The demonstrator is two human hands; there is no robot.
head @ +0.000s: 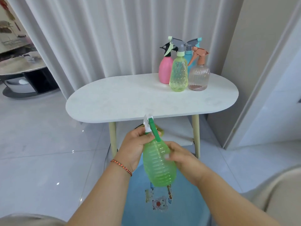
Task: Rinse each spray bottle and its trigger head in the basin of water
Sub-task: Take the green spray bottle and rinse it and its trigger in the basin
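Both hands (136, 146) round one green bottle (158, 165) (four bottles (178, 75) on table (114, 101)).

Basin (187, 209) cut off by bottom frame edge, its near rim hidden by both forearms; water can't be told. Blue bottle (189, 58) upper right mostly hidden behind yellow-green bottle (178, 75) and clear bottle (199, 77). Trigger head (150, 126) at center blurred; left hand (135, 147) covers green bottle (158, 165) neck.
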